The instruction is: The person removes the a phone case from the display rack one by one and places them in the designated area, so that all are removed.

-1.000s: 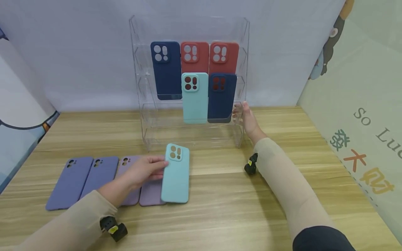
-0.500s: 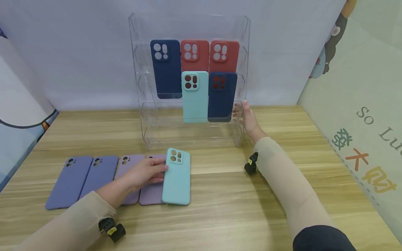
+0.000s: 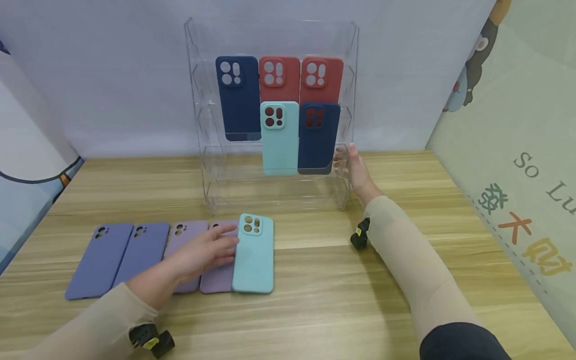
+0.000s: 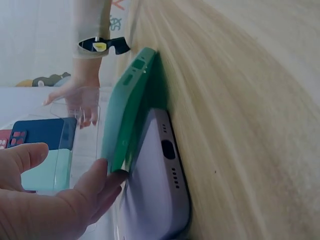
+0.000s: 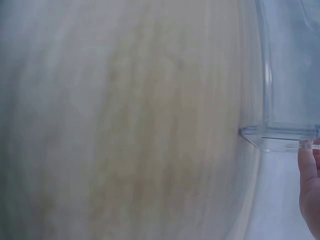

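Note:
My left hand (image 3: 204,252) has its thumb apart from its fingers, and the fingertips touch the left edge of a mint phone case (image 3: 255,260). In the left wrist view that mint case (image 4: 127,107) leans tilted, its edge overlapping a lilac phone case (image 4: 157,185). The right hand (image 3: 357,172) grips the right side panel of a clear acrylic display rack (image 3: 276,200), its fingers showing through the plastic. In the right wrist view only part of this hand (image 5: 310,187) appears, at the rack's edge (image 5: 280,132).
Standing in the rack are navy phone cases (image 3: 240,110), red phone cases (image 3: 279,95) and another mint phone case (image 3: 280,150). Left on the wooden table (image 3: 315,320) lie purple phone cases (image 3: 101,262) and lilac phone cases (image 3: 184,235) in a row. A printed curtain (image 3: 513,125) hangs at right.
The mint case has come down towards the table beside the lilac row. My left hand has loosened its pinch and drawn slightly left. The right hand has stayed on the rack.

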A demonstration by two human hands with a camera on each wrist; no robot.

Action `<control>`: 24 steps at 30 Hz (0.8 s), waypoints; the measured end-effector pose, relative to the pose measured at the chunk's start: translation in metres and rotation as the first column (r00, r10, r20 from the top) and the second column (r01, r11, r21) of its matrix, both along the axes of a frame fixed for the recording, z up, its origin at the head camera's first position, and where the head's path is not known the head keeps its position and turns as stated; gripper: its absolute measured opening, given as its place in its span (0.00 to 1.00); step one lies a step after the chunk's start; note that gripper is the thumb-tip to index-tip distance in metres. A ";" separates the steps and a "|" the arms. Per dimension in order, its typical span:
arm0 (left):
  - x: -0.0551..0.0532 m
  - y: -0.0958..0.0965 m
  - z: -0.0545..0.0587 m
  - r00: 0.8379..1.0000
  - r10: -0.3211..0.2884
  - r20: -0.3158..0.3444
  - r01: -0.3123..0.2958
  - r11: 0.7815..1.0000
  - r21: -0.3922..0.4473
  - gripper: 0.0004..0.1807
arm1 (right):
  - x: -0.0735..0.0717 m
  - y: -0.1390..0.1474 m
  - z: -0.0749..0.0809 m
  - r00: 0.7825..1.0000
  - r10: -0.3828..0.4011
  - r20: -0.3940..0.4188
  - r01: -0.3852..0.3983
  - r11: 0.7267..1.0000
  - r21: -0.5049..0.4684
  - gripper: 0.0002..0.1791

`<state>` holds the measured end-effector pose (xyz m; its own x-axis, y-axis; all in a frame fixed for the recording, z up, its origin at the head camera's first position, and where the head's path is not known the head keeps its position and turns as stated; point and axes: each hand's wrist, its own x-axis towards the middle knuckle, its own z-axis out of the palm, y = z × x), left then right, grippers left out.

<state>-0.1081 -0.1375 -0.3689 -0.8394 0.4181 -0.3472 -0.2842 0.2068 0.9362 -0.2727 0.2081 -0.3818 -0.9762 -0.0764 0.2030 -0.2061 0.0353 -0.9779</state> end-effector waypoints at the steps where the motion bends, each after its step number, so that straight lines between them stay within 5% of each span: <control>1: 0.001 0.000 0.001 1.000 -0.007 -0.006 0.007 1.000 0.007 0.37 | 0.000 0.000 0.000 1.000 -0.004 0.000 0.004 1.000 0.001 0.51; 24: 0.013 0.000 0.007 1.000 -0.001 0.010 0.001 0.999 0.049 0.37 | 0.001 -0.001 0.001 1.000 -0.012 0.000 0.012 1.000 0.027 0.49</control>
